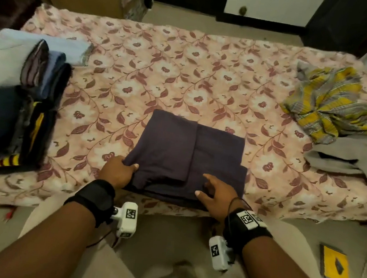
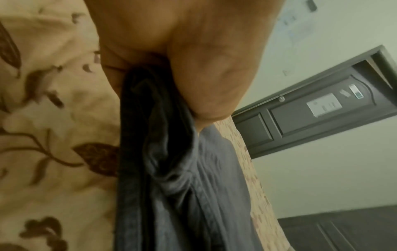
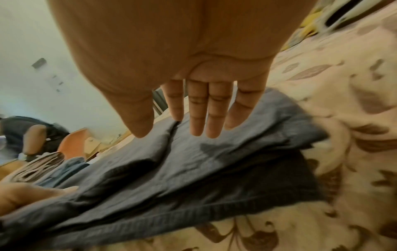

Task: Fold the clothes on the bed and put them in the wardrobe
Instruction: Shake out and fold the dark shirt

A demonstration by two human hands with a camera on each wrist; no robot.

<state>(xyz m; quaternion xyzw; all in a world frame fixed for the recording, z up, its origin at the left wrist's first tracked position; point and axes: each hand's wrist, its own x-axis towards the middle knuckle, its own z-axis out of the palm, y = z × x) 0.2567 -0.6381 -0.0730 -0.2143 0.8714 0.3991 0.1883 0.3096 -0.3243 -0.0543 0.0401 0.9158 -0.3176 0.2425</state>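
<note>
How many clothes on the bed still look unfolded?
2: a yellow-and-grey striped garment crumpled at the bed's far right, and a beige garment sprawled just in front of it. More may lie hidden beyond the frame's right edge.

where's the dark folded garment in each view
Head: dark folded garment at centre, near the bed edge.
Left wrist: it hangs down the middle, gripped by the left hand.
Right wrist: it runs diagonally below the right hand.
Shared landmark: floral bedsheet.

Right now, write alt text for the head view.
A left hand grips the near corner of a folded dark purple garment on a floral bed, the right hand open over it. Folded clothes sit left, crumpled ones right.
</note>
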